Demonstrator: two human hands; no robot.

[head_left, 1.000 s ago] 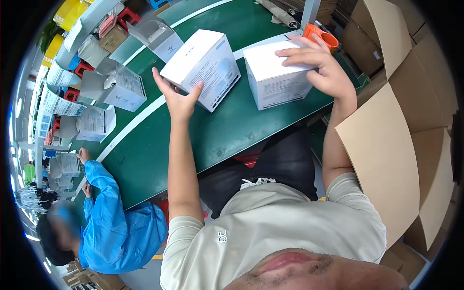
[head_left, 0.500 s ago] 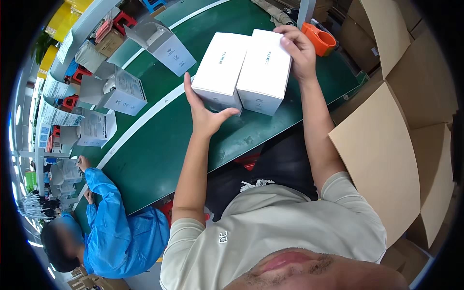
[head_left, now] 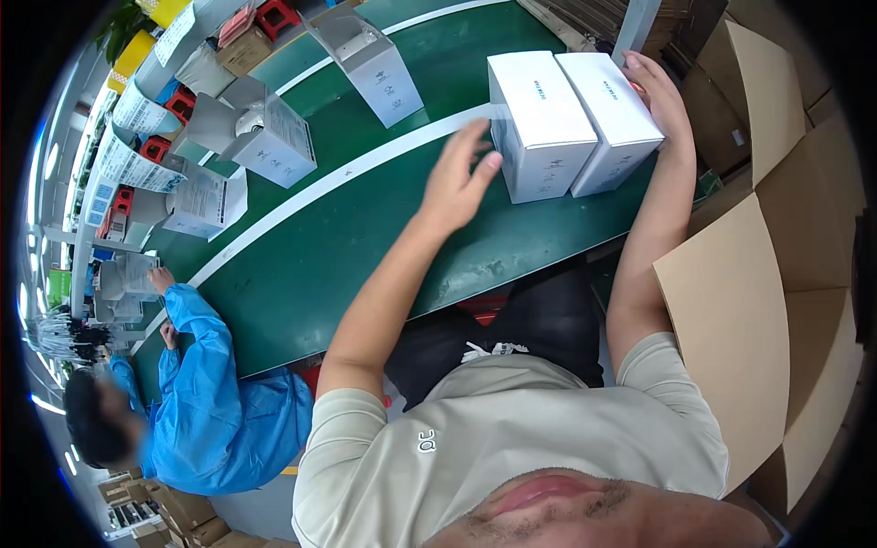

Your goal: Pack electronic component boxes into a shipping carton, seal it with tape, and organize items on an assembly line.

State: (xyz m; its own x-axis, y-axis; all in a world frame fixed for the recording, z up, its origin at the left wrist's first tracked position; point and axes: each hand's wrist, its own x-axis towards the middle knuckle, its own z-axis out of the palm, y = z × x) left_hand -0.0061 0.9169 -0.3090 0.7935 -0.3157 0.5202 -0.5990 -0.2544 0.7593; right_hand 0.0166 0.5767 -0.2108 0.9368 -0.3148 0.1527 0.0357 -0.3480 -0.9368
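Two white boxes stand pressed side by side near the front edge of the green conveyor belt (head_left: pixel 365 247): the left white box (head_left: pixel 537 119) and the right white box (head_left: pixel 610 114). My right hand (head_left: pixel 656 91) lies flat against the far right side of the right box. My left hand (head_left: pixel 459 178) hovers with fingers spread just left of the left box, close to its side; I cannot tell whether it touches.
More white boxes, some with open flaps (head_left: pixel 260 137) (head_left: pixel 375 64), lie further up the belt. A large open cardboard carton (head_left: pixel 758 301) stands at my right. A person in a blue coat (head_left: pixel 210 393) works at the belt's lower left, beside paper sheets and red bins.
Both boxes were held up between my hands; now they rest on the belt further right. My left hand has come off the left box and opened.
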